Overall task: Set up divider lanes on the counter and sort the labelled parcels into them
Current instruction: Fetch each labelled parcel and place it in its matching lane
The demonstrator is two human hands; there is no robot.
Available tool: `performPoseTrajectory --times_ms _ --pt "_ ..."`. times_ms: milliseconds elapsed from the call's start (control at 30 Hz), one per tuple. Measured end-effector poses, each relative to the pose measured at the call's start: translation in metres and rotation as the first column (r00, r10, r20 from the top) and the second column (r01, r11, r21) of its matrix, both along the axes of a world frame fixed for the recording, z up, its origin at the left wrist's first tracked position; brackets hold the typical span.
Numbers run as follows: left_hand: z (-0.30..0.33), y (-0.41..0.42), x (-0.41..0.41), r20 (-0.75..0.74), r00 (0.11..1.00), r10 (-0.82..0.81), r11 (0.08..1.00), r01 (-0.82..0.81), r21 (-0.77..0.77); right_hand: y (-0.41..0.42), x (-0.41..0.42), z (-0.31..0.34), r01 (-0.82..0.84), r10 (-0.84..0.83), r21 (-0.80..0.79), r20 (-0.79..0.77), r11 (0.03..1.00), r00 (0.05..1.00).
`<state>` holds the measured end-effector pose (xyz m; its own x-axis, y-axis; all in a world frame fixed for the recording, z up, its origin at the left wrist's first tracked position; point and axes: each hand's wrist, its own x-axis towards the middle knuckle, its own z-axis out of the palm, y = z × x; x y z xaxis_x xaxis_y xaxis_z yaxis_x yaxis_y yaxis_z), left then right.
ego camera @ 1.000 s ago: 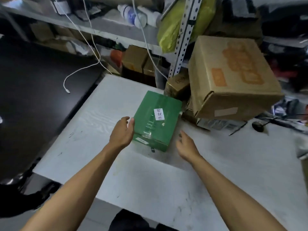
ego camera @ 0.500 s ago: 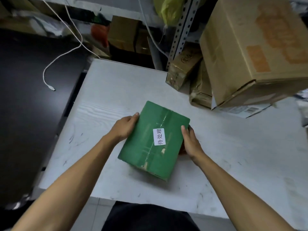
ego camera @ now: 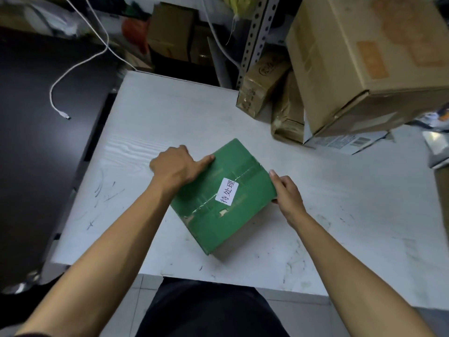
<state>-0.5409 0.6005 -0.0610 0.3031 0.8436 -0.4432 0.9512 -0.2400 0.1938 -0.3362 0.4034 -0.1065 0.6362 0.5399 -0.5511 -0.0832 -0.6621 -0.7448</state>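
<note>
- Two hands hold one green box [ego camera: 223, 195] between them above a white counter [ego camera: 155, 122], and the box is the parcel being sorted.
- The counter stretches out ahead of and beneath both hands; no divider lanes can be seen on it, so the lane for this box is a judgement still to make.
- A big brown carton [ego camera: 364, 57] sits tilted beyond the right hand, resting on smaller brown parcels [ego camera: 261, 88]; carrying the box that way risks knocking the pile, so a path ahead of the left hand looks safer.
- The green box is turned cornerwise, its near corner pointing back toward the person and seemingly raised off the counter.
- The left hand [ego camera: 176, 166] grips the box's left edge, thumb lying on the top face and fingers curled out of sight over the side.
- The right hand [ego camera: 285, 190] grips the right corner, fingers wrapped beneath, thumb along the edge.
- A white label [ego camera: 227, 194] with printed characters sits on top, between the hands; keeping it uncovered and facing up helps, since it decides the lane.
- Keeping both grips level should stop the box tipping.
</note>
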Motion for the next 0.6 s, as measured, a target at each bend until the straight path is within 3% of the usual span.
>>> performPoseTrajectory --times_ms 167,300,367,433,533,600 --pt "-0.005 -0.007 -0.018 -0.002 0.989 0.146 0.965 -0.143 -0.22 0.0 0.0 -0.004 -0.067 0.067 -0.003 -0.039 0.998 0.997" --pt "-0.004 -0.001 -0.018 0.157 0.973 0.167 0.976 -0.141 -0.163 -0.012 -0.001 0.005 -0.195 0.189 -0.024 -0.17 0.98 0.967" --pt "-0.006 -0.002 -0.018 0.368 0.897 0.244 0.968 -0.201 -0.152 -0.021 -0.006 0.008 -0.301 0.283 -0.042 -0.236 0.953 0.93" --pt "-0.011 -0.008 -0.017 0.538 0.759 0.368 0.929 -0.276 -0.246 -0.03 -0.013 0.004 -0.312 0.297 -0.026 -0.241 0.95 0.924" --pt "-0.025 -0.024 -0.023 0.6 0.578 0.553 0.826 -0.287 -0.485 -0.034 -0.024 -0.004 -0.169 0.199 0.138 -0.256 0.976 0.946" --pt "-0.028 -0.036 -0.027 0.597 0.508 0.621 0.773 -0.273 -0.572 -0.034 -0.03 -0.009 -0.119 0.171 0.2 -0.263 0.972 0.95"
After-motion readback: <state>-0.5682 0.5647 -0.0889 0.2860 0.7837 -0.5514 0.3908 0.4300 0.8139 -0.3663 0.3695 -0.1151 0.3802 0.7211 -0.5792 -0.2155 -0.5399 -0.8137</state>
